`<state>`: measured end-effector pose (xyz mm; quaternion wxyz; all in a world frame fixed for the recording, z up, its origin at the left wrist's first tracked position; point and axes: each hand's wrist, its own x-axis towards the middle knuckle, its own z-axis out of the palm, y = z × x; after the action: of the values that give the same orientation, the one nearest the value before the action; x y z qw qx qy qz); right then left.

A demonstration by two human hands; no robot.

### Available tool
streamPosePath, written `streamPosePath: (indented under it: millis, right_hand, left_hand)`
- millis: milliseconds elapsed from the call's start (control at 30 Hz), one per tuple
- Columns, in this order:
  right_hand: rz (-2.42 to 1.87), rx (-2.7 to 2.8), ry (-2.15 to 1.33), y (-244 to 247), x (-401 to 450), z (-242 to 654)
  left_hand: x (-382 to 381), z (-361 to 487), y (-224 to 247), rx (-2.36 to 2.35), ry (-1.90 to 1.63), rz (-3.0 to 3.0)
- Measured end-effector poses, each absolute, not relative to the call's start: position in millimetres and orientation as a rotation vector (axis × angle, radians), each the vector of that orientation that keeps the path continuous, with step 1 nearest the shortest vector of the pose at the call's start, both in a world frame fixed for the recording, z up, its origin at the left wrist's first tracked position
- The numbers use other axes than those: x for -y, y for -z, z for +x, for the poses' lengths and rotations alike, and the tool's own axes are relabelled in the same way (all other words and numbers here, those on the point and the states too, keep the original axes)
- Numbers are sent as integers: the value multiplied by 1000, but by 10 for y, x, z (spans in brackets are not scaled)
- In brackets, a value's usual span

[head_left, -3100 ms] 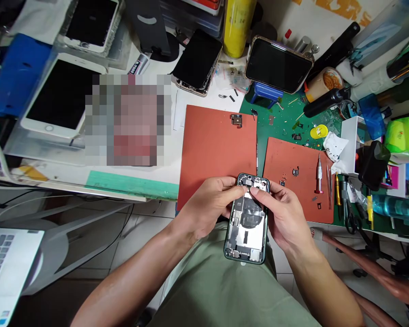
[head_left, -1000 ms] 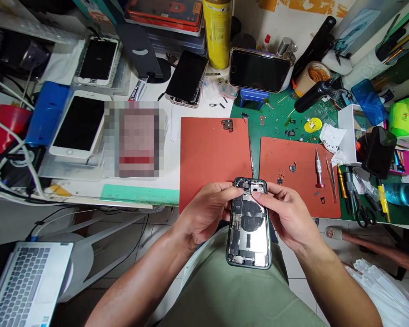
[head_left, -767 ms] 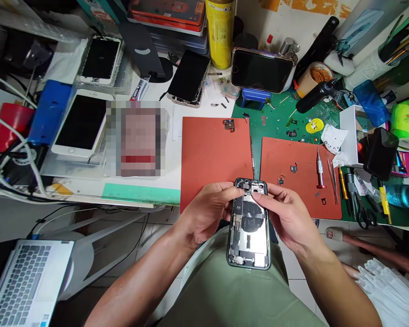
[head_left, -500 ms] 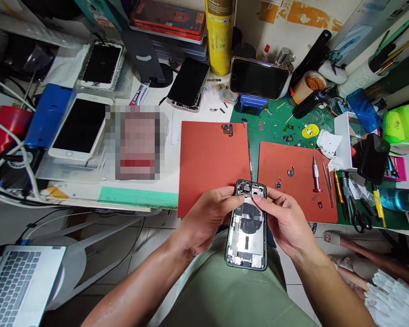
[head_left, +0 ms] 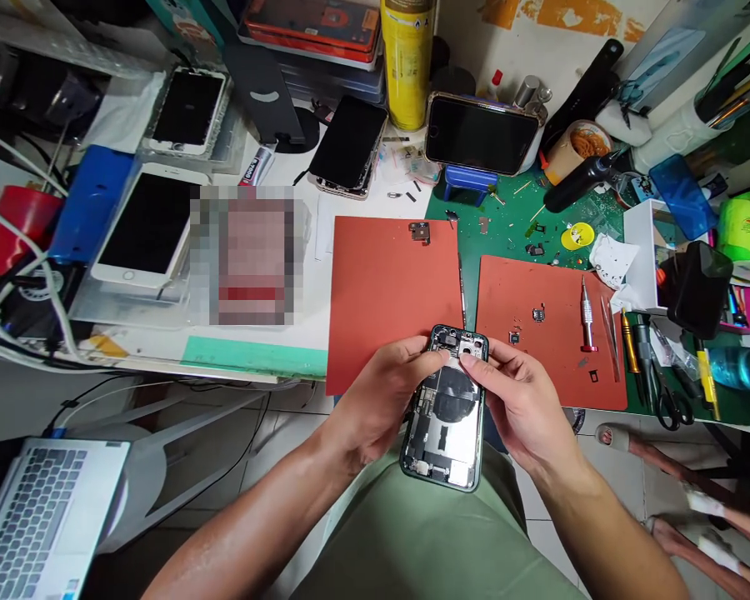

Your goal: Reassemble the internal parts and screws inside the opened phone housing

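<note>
An opened phone body [head_left: 448, 417], its inner parts exposed, is held over my lap at the table's front edge. My left hand [head_left: 391, 383] grips its upper left side, with the thumb on the upper inner parts. On the upper right side my right hand [head_left: 518, 387] holds it too, the thumb tip close to the left one. Behind the phone lie a left red mat [head_left: 387, 292] with a small dark part [head_left: 420, 232] and a right red mat [head_left: 506, 283] bearing small parts, a screwdriver [head_left: 587, 317] and tweezers [head_left: 611, 337].
A phone [head_left: 481, 133] leans on a blue stand [head_left: 466, 185] at the back. Scissors [head_left: 672, 404] and pen-like tools lie at the right. Several phones rest at the left. A laptop [head_left: 43, 508] is at the lower left; another person's legs [head_left: 681, 475] show at the lower right.
The phone body has tilted, its lower end swinging a little to the left. Both hands still hold it. The camera view has shifted slightly.
</note>
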<state>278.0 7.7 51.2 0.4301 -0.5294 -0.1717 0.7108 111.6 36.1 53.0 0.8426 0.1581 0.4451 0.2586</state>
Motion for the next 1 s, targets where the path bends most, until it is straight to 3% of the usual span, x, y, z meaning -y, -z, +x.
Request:
streamPosePath:
  millis: [400, 1000]
  right_hand:
    - [-1292, 473, -1800, -528, -89, 2787]
    - [-1483, 604, -1621, -470, -80, 2814]
  left_hand:
    - [-389, 1115, -511, -893, -581, 221]
    - [-320, 1166, -587, -1067, -584, 575]
